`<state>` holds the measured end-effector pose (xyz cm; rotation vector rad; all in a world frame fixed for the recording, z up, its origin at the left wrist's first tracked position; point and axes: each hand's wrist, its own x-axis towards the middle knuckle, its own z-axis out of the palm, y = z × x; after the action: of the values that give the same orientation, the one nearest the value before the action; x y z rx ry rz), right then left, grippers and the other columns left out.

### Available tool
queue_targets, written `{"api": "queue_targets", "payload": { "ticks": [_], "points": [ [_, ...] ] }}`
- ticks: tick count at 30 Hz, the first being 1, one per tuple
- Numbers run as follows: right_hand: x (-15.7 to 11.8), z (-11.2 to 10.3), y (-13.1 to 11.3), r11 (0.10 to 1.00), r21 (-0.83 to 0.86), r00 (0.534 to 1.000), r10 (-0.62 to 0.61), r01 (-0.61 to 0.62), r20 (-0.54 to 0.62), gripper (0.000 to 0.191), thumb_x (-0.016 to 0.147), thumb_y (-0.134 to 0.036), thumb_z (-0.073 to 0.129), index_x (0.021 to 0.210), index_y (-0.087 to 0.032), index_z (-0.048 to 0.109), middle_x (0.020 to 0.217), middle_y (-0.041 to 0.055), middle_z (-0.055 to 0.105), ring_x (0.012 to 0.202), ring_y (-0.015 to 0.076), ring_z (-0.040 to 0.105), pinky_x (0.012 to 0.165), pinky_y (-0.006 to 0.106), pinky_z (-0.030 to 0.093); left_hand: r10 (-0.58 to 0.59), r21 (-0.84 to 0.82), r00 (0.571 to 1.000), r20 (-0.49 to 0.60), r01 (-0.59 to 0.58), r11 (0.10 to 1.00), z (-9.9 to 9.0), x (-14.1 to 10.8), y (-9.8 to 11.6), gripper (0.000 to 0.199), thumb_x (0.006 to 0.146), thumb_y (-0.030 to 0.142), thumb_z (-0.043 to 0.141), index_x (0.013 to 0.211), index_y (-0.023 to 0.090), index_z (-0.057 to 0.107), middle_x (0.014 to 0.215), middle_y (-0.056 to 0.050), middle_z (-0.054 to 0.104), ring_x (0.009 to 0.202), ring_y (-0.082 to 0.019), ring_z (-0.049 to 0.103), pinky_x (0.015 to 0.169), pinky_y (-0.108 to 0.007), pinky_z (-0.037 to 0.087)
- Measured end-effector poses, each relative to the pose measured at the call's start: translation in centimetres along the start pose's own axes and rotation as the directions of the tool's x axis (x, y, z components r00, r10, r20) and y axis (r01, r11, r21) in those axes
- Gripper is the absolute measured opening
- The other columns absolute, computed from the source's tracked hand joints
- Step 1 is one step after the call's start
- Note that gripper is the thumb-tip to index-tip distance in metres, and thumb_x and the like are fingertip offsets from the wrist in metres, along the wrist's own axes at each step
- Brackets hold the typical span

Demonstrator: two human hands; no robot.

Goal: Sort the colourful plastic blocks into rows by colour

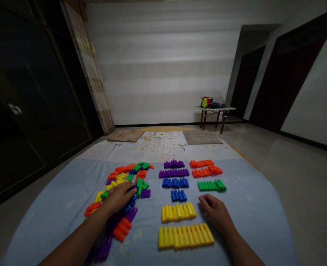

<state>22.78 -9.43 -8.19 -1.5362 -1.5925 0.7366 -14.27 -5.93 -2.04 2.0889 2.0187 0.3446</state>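
Observation:
My left hand [121,195] reaches over a mixed heap of small tube-shaped plastic pieces, its fingers stretched out and touching blue pieces [130,202]. Green pieces [140,186] and a purple piece [146,193] lie just beyond its fingertips. My right hand [214,210] rests on the cloth with its fingers curled in, and no piece shows in it. Left of it are two yellow rows [179,212] and a short blue row [179,195]. A green row [211,185] lies beyond it. Farther back are a longer blue row [175,183], purple rows [174,173] and orange rows [202,163].
The table has a pale blue cloth [243,221] over a flowered one [163,147]. Two flat boards, brown [126,136] and grey [202,137], lie at its far edge. A small side table [215,108] with a colourful bag [206,102] stands by the wall.

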Motion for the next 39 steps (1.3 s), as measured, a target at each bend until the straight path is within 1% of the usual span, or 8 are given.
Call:
{"api": "queue_targets", "payload": {
  "ticks": [4, 7, 10, 15, 21, 27, 32, 39],
  "points": [
    [0.1, 0.0, 0.2, 0.999, -0.035, 1.0, 0.011, -0.011, 0.01, 0.035, 0.079, -0.047, 0.042, 0.078, -0.019, 0.062, 0.068, 0.0027, 0.065, 0.063, 0.0173, 0.058, 0.058, 0.024, 0.042, -0.129, -0.109, 0.983, -0.129, 0.115, 0.987, -1.7, 0.0, -0.5, 0.044, 0.078, 0.047, 0.037, 0.103, 0.022, 0.062, 0.111, -0.005, 0.064, 0.106, -0.023, 0.055, 0.089, -0.034, 0.039],
    [0.1, 0.0, 0.2, 0.999, -0.048, 1.0, 0.015, -0.013, 0.022, 0.035, 0.079, -0.047, 0.041, 0.078, -0.019, 0.062, 0.066, 0.0022, 0.064, 0.062, 0.0171, 0.057, 0.058, 0.024, 0.042, -0.066, -0.182, 0.989, -0.135, 0.041, 0.982, -2.2, -0.1, -1.0, 0.043, 0.079, 0.047, 0.036, 0.097, 0.02, 0.063, 0.099, -0.004, 0.068, 0.095, -0.021, 0.059, 0.081, -0.028, 0.043],
    [0.1, -0.1, 0.2, 0.999, -0.051, 1.0, 0.012, -0.011, 0.026, 0.035, 0.079, -0.047, 0.041, 0.077, -0.019, 0.062, 0.066, 0.0021, 0.064, 0.063, 0.017, 0.057, 0.058, 0.024, 0.042, 0.032, -0.228, 0.998, -0.058, -0.044, 0.973, -1.8, -0.8, -1.4, 0.039, 0.075, 0.049, 0.042, 0.088, 0.019, 0.065, 0.087, -0.004, 0.069, 0.082, -0.02, 0.061, 0.075, -0.028, 0.044],
    [0.0, -0.2, -0.1, 0.998, -0.059, 1.0, -0.008, 0.008, 0.01, 0.035, 0.079, -0.047, 0.041, 0.076, -0.019, 0.062, 0.067, 0.0026, 0.065, 0.063, 0.0171, 0.057, 0.059, 0.024, 0.042, 0.026, -0.261, 0.999, 0.023, -0.019, 0.965, -0.3, -1.9, -1.4, 0.047, 0.066, 0.046, 0.058, 0.105, 0.021, 0.057, 0.102, -0.005, 0.065, 0.092, -0.022, 0.059, 0.079, -0.029, 0.044],
    [0.0, -0.2, 0.2, 0.999, -0.042, 1.0, -0.006, 0.006, 0.004, 0.036, 0.078, -0.048, 0.042, 0.076, -0.019, 0.063, 0.068, 0.0031, 0.065, 0.063, 0.0177, 0.058, 0.059, 0.025, 0.042, 0.017, -0.17, 1.0, 0.006, -0.016, 0.985, 0.1, -1.7, -0.7, 0.031, 0.063, 0.038, 0.059, 0.087, 0.02, 0.054, 0.087, -0.003, 0.064, 0.081, -0.02, 0.058, 0.071, -0.029, 0.043],
    [0.1, -0.1, 0.5, 0.999, -0.038, 1.0, 0.002, -0.002, 0.015, 0.037, 0.077, -0.049, 0.042, 0.078, -0.019, 0.063, 0.067, 0.0027, 0.065, 0.063, 0.0176, 0.058, 0.06, 0.025, 0.043, -0.007, -0.209, 0.997, 0.076, 0.023, 0.978, 0.1, -1.8, -1.8, 0.046, 0.058, 0.034, 0.062, 0.101, 0.019, 0.054, 0.096, -0.005, 0.064, 0.089, -0.022, 0.058, 0.075, -0.029, 0.044],
    [0.0, -0.2, 0.1, 1.0, -0.028, 1.0, 0.002, -0.002, 0.001, 0.037, 0.076, -0.049, 0.043, 0.077, -0.019, 0.064, 0.065, 0.0028, 0.065, 0.061, 0.0179, 0.058, 0.059, 0.026, 0.043, -0.048, -0.219, 0.999, 0.023, 0.052, 0.974, -0.4, -2.5, -1.4, 0.059, 0.062, 0.032, 0.059, 0.118, 0.02, 0.046, 0.098, -0.004, 0.063, 0.091, -0.021, 0.058, 0.08, -0.031, 0.043],
    [0.0, -0.3, 0.0, 1.0, -0.004, 1.0, 0.007, -0.007, -0.004, 0.037, 0.074, -0.05, 0.045, 0.076, -0.018, 0.065, 0.066, 0.0033, 0.066, 0.061, 0.0178, 0.058, 0.056, 0.025, 0.043, -0.034, -0.27, 0.995, -0.098, 0.007, 0.963, -1.5, -2.4, -0.7, 0.045, 0.069, 0.038, 0.053, 0.11, 0.018, 0.054, 0.095, -0.005, 0.065, 0.085, -0.02, 0.06, 0.076, -0.03, 0.045]
  ]
}}
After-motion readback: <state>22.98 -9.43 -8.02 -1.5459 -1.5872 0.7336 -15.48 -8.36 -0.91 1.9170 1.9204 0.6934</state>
